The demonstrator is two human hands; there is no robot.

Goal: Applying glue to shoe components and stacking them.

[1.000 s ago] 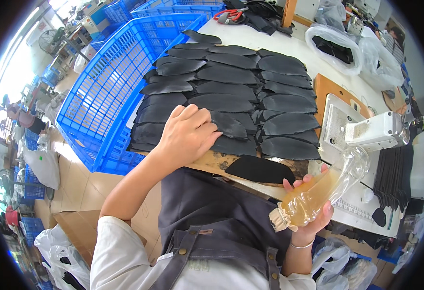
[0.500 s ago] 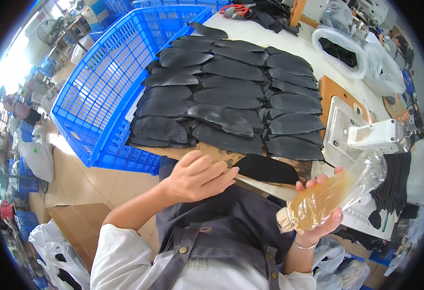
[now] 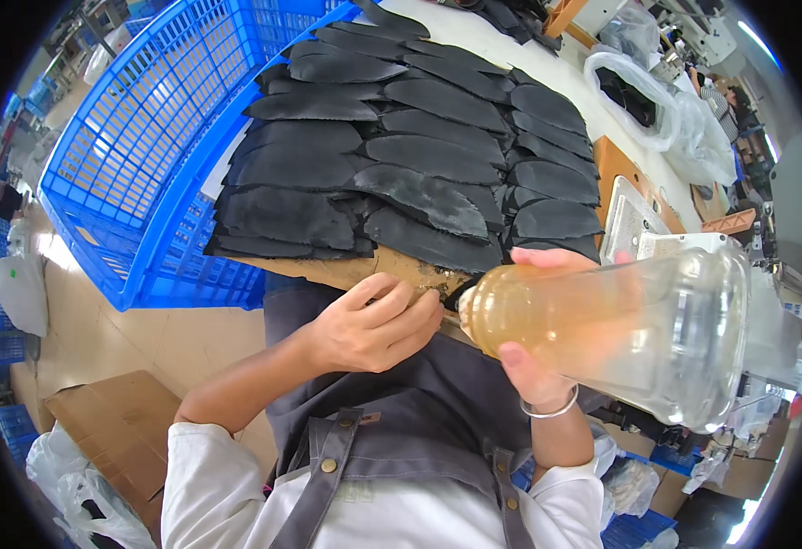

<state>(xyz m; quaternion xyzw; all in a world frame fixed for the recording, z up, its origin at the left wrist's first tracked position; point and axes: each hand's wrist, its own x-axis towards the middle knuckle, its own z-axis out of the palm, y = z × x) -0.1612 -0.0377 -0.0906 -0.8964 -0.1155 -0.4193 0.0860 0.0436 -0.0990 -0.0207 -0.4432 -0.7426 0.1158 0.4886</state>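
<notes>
My right hand (image 3: pixel 538 357) wraps round a clear plastic bottle (image 3: pixel 639 320) part-filled with amber liquid. The bottle lies almost on its side, its pale, covered mouth pointing left at the near edge of a brown board (image 3: pixel 328 269). Just left of that mouth, my left hand (image 3: pixel 378 322) is closed in a pinch at the board's edge; whatever is between its fingertips is hidden. Behind both hands, overlapping black leaf-shaped pieces (image 3: pixel 437 151) cover the board in three columns. Behind the bottle's mouth, the front strip of the board is mostly hidden.
A blue plastic crate (image 3: pixel 145 165) stands left of the board. At the right are a white machine part (image 3: pixel 620 224) and a plastic bag with black material (image 3: pixel 634 96), on a white tabletop (image 3: pixel 561 69). A cardboard box (image 3: pixel 117 430) sits on the floor at lower left.
The bottle has swung up and left, from mouth-down beside the board to nearly level, mouth at the board's edge beside my left hand. It now covers the front black piece. The view has shifted slightly.
</notes>
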